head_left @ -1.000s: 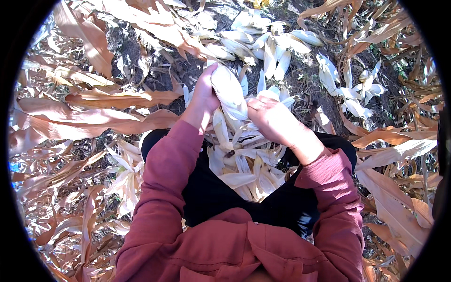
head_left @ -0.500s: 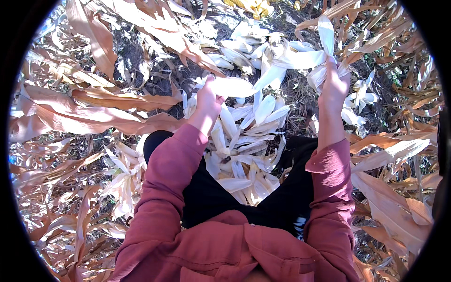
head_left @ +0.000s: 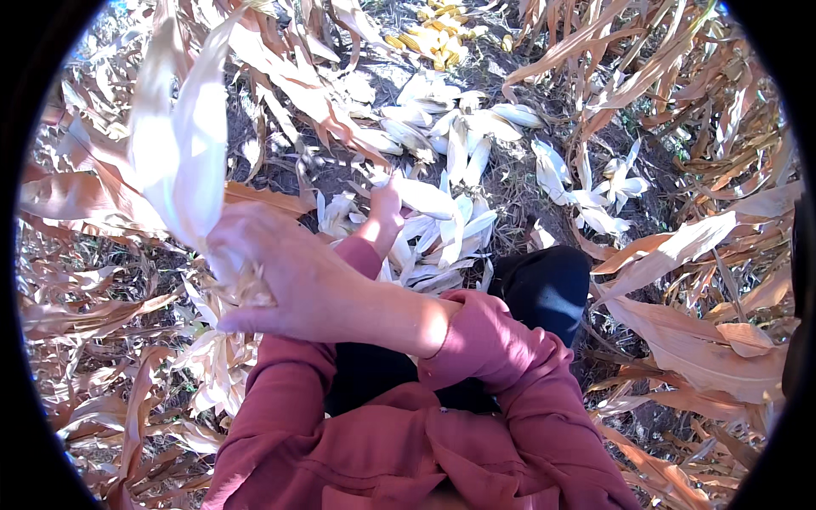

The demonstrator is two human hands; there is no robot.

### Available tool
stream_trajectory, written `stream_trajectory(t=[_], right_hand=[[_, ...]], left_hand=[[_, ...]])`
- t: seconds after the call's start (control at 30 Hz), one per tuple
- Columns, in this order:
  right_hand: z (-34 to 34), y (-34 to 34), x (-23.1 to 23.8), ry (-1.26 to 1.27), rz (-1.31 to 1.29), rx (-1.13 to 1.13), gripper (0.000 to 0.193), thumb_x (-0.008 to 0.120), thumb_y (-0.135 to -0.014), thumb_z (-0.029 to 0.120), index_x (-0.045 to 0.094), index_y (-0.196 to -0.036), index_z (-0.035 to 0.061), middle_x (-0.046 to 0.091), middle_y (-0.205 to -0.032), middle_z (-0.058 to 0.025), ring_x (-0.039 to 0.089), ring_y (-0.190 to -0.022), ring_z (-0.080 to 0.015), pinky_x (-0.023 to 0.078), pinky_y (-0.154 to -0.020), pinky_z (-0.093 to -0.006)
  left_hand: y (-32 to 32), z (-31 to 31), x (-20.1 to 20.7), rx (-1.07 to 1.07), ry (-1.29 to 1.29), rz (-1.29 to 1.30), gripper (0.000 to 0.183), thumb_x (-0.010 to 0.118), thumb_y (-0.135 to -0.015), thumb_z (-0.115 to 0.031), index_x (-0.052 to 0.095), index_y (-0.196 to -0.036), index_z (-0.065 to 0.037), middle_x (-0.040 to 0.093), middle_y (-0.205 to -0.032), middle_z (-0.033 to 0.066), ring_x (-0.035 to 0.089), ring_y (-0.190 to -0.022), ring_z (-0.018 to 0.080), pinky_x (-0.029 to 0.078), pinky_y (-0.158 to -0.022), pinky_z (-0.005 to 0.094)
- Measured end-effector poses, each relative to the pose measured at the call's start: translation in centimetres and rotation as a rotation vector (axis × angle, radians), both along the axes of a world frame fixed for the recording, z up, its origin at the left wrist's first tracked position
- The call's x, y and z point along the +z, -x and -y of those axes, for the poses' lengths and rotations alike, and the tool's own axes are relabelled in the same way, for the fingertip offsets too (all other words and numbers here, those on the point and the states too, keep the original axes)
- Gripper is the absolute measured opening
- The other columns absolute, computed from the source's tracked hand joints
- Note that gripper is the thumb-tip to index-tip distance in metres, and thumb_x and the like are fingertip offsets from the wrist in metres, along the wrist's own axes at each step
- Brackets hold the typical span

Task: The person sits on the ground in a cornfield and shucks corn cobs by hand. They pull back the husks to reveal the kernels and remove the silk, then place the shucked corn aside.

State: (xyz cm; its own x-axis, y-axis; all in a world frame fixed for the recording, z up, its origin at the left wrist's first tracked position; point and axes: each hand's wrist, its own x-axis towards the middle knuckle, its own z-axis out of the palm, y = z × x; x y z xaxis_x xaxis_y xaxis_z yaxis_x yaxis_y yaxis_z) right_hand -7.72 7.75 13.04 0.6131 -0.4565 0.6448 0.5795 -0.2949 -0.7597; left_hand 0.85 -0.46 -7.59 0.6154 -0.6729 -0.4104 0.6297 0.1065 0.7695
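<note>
My right arm reaches across to the left, over my left forearm. In my right hand [head_left: 293, 276] is a bunch of dry corn husk [head_left: 200, 161], its long pale leaves standing up past my fingers and its crumpled base in my palm; motion blurs this hand somewhat. My left hand [head_left: 387, 212], farther away, is closed around one end of a pale ear of corn [head_left: 425, 198] that points to the right. Beneath that ear lies a heap of stripped husks [head_left: 438, 255], between my knees.
Several unhusked ears [head_left: 459, 127] lie in a pile beyond my left hand. Yellow bare cobs [head_left: 438, 38] are heaped farther off. Loose husks [head_left: 595, 200] lie at the right, and more husks [head_left: 221, 365] at my left side. Dry corn leaves [head_left: 680, 340] crowd both sides.
My right hand has swung from the far right across my body to the left, carrying the husk away from the ear. My left hand still grips the ear.
</note>
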Motion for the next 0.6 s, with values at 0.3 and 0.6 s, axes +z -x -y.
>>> stream_trajectory(t=[0.3, 0.6], right_hand=[[3.9, 2.8, -2.7, 0.681, -0.355, -0.031, 0.043, 0.067, -0.08, 0.026, 0.053, -0.112, 0.0006, 0.053, -0.117, -0.0188, 0.053, -0.104, -0.0376, 0.042, -0.091, -0.042], [16.3, 5.2, -13.2, 0.521, -1.126, -0.271, 0.045, 0.057, -0.087, 0.04, 0.056, -0.093, -0.0052, 0.061, -0.07, -0.0237, 0.063, -0.073, -0.0375, 0.05, -0.065, -0.0441]], left_hand=[[-1.7, -0.2, -2.6, 0.118, 0.006, 0.316, 0.034, 0.055, -0.091, -0.025, 0.047, -0.11, 0.003, 0.058, -0.097, 0.0108, 0.058, -0.08, 0.0188, 0.048, -0.069, 0.0329], [-1.9, -0.3, 4.6, 0.442, 0.135, 0.237, 0.031, 0.052, -0.092, -0.023, 0.045, -0.109, 0.002, 0.055, -0.098, 0.0079, 0.053, -0.087, 0.0141, 0.043, -0.079, 0.0288]])
